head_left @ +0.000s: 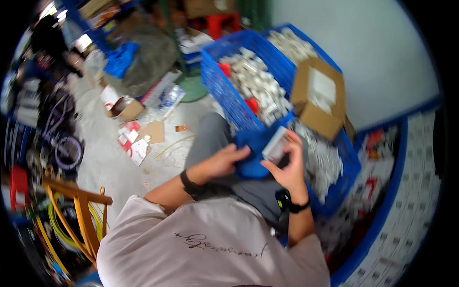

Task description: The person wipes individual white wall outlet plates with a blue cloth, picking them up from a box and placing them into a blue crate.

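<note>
Gripping a white box (275, 145) from the head view, my right hand (292, 171) has its thumb along the near end and its fingers curled over the far side, so the box sits tilted above my lap. My left hand (222, 161) is at the left edge of a soft blue piece (251, 160), thumb stretched toward it; its other fingers are blurred or hidden, and I cannot tell whether they clasp it. That blue piece lies between my two hands, over my grey trousers (203, 146), with the white box just in front of its right part. A dark band (188, 182) circles my left wrist, and a black watch (286, 201) my right. Beyond my knees stands a blue crate (216, 81) heaped with small white pieces (256, 79), a few red bits among them. An open cardboard box (315, 123) leans at its right, and below that, near my right hand, pale crumpled packets (322, 165) fill another blue container (351, 160). Away to my left, a wooden chair (81, 210) stands near my elbow, and an open carton (130, 111) lies on the floor (107, 153).
</note>
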`<state>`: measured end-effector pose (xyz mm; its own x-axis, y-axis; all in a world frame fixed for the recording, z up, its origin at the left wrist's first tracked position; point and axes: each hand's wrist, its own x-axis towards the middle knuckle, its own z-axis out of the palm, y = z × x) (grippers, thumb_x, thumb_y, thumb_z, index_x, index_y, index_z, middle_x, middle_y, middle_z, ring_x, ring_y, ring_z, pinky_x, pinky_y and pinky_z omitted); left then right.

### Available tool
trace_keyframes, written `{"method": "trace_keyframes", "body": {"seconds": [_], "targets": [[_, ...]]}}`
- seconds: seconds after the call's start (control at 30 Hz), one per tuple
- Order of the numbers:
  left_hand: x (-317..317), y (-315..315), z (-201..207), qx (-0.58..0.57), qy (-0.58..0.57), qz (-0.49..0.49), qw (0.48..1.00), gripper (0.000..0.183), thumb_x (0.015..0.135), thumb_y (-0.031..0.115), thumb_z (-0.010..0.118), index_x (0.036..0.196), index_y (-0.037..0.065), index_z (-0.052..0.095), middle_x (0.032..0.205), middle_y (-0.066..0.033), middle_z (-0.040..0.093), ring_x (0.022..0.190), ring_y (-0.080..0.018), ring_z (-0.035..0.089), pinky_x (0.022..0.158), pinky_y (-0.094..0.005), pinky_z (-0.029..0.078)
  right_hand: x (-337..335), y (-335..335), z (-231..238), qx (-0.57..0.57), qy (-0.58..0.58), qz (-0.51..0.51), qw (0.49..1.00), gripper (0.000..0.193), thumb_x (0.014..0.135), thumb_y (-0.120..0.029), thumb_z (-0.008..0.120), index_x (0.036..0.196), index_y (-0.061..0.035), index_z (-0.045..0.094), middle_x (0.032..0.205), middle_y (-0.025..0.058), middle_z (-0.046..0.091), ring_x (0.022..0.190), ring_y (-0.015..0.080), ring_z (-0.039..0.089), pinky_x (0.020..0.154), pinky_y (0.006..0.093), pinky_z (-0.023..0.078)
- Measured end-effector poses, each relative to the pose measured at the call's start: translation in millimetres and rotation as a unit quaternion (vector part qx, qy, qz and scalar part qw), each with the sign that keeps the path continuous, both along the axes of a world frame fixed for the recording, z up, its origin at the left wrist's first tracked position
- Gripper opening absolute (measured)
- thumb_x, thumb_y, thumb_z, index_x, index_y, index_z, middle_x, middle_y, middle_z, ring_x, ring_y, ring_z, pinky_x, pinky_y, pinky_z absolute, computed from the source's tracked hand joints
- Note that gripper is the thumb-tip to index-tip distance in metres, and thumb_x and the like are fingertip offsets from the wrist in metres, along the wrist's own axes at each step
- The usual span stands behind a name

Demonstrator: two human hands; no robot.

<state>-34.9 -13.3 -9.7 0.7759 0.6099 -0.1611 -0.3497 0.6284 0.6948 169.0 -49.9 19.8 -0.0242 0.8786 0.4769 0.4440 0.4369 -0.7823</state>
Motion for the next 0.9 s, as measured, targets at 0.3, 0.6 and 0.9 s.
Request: {"method": "trace_keyframes", "body": {"seconds": [0.3, 0.6, 0.9], "targets": [[-1, -5, 27, 0.021, -0.011, 0.042, 0.999, 0.049, 0.096, 0.033, 0.045, 0.133, 0.003, 0.037, 0.124, -0.0066, 0.051, 0.112, -0.0159, 0.050, 0.093, -0.0323, 0.041, -23, -10, 1, 0.019, -0.021, -0.030, 0.999, 0.058, 0.061, -0.015, 0.084, 0.094, -0.0062, 0.038, 0.127, 0.0238, 0.040, 0.117, 0.0394, 0.043, 0.095, 0.0418, 0.039], [1, -6, 28, -0.008, -0.003, 0.068, 0.998, 0.045, 0.096, 0.033, 0.045, 0.131, 0.004, 0.040, 0.117, -0.0043, 0.055, 0.104, -0.0134, 0.054, 0.088, -0.0294, 0.044, -20, -9, 2, -0.018, -0.002, 0.026, 0.999, 0.055, 0.062, -0.012, 0.082, 0.096, -0.0065, 0.039, 0.130, 0.0232, 0.041, 0.121, 0.0382, 0.041, 0.100, 0.0445, 0.034], [-2, -2, 15, 0.151, 0.118, 0.108, 0.976, 0.036, 0.097, 0.026, 0.046, 0.121, 0.000, 0.049, 0.106, -0.0046, 0.059, 0.094, -0.0099, 0.056, 0.079, -0.0258, 0.048, -11, -3, 24, 0.014, -0.276, 0.094, 0.956, 0.076, 0.066, -0.008, 0.076, 0.131, -0.0144, 0.037, 0.139, 0.0150, 0.038, 0.131, 0.0345, 0.031, 0.106, 0.0511, 0.027]]}}
